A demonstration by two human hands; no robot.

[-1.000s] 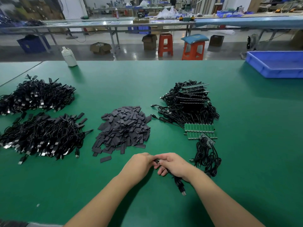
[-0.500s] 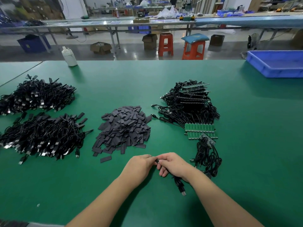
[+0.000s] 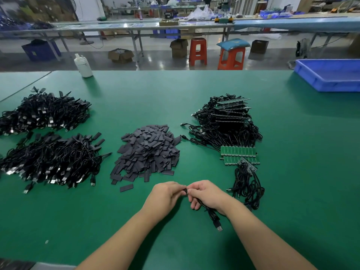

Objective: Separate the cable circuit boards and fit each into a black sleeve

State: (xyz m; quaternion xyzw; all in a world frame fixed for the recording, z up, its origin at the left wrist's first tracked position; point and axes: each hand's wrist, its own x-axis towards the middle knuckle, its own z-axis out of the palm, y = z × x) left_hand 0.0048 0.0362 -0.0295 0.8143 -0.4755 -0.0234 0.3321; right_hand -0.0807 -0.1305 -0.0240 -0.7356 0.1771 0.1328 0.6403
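We take the loose heap of flat black rectangular sleeves (image 3: 147, 151) at the middle of the green table (image 3: 292, 172) as our landmark; its pieces are too many and too overlapped for us to count, though one single sleeve (image 3: 126, 187) lies apart just in front of it. Nearer to us than the heap, our two hands meet: the left hand (image 3: 165, 193) and the right hand (image 3: 207, 193) both have fingers curled and pinch a small black piece (image 3: 185, 191) between their fingertips, and we cannot tell whether a board is inside it. One thin black cable (image 3: 209, 212) runs from that piece under the right hand and ends in a USB plug (image 3: 219, 227) on the table. Left of the heap we count two large piles of black cables with plugs, a far one (image 3: 42, 112) and a near one (image 3: 50, 158). Right of the heap there is one pile of black cables carrying green board strips (image 3: 228, 121), and in front of it two rows of joined green circuit boards (image 3: 239, 155), with one small bundle of black cables (image 3: 246, 184) nearer us. Far right of the heap stands one blue plastic tray (image 3: 329, 82); we cannot see anything in it from here. Far left behind the heap stands one white plastic bottle (image 3: 83, 66).
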